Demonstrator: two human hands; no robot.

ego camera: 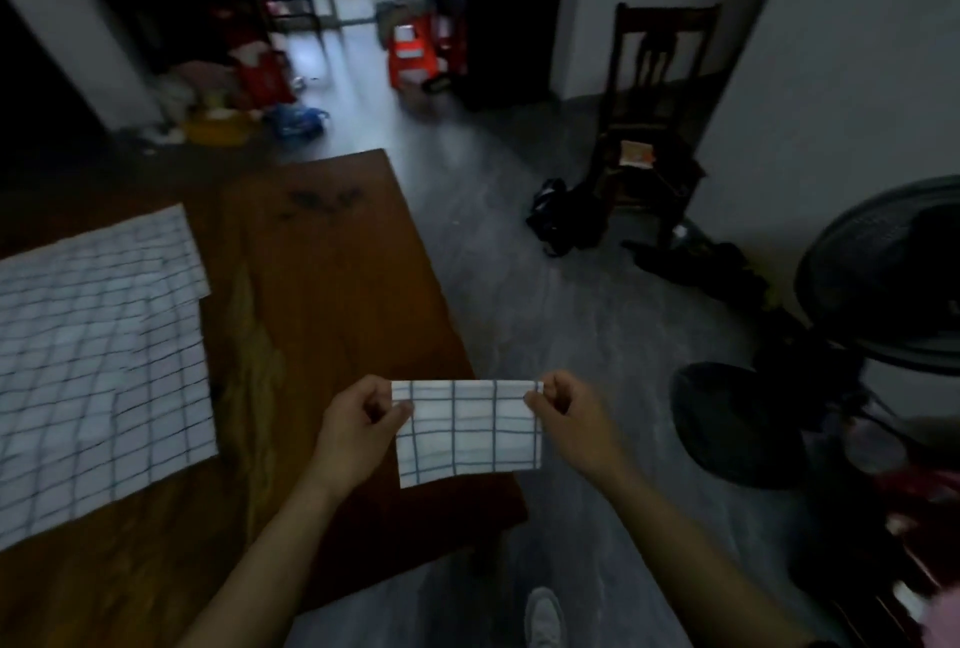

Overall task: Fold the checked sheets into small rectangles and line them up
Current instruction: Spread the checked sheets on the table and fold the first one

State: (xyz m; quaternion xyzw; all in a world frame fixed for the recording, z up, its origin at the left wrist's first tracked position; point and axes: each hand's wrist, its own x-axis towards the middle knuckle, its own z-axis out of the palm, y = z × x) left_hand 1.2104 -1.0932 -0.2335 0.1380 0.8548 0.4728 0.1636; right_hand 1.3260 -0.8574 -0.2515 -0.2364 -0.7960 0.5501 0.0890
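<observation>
Hands: left hand (358,426) and right hand (566,411) each pinch-grip the folded checked sheet (467,431) by an upper corner, above the surface (332,294) edge.

Sheets (98,351) on table (322,252) left; chair (654,127), fan (883,273) to the right.

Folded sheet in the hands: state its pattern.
Folded sheet: white with a blue-grey grid of lines, in the head view.
</observation>
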